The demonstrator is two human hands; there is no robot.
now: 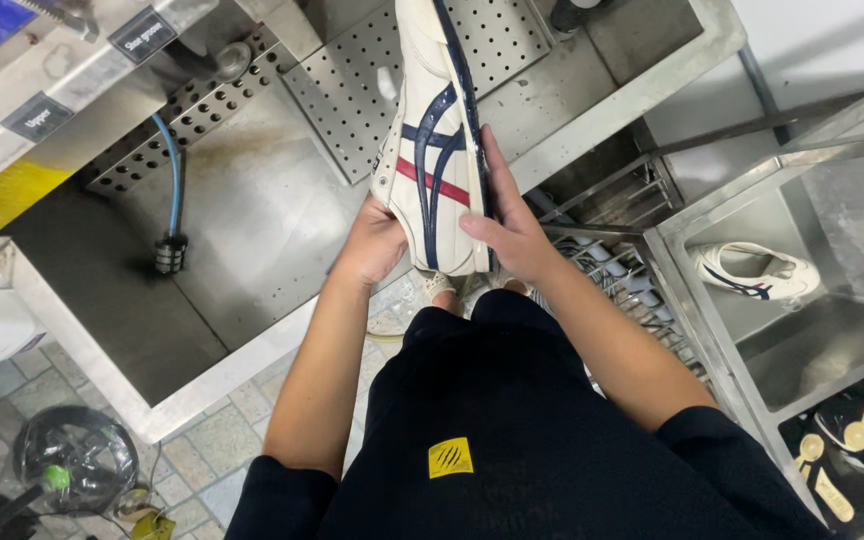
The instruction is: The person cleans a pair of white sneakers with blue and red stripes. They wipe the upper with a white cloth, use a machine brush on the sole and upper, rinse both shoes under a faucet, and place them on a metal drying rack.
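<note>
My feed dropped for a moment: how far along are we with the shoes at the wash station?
In hand: both hands, left and right, hold one white sneaker with navy and red stripes over the steel sink. A matching sneaker lies set aside on the steel shelf to the right; whether it is washed cannot be told. A black-and-gold pair waits below.

A: Where's the sneaker [439, 140] sitting?

B: Up between both hands, over the near edge of the steel basin [252, 230]; left hand [372, 243] at its heel side, right hand [512, 225] along its right edge.

A: And behind it?

B: A perforated plate [352, 90] inside the basin, with a hose [170, 190] hanging down to the left.

A: To the right?

B: A wire rack [632, 290] just beside the person, then a shelf unit [802, 330] holding a second sneaker [752, 270], more shoes [857, 440] lying below it.
</note>
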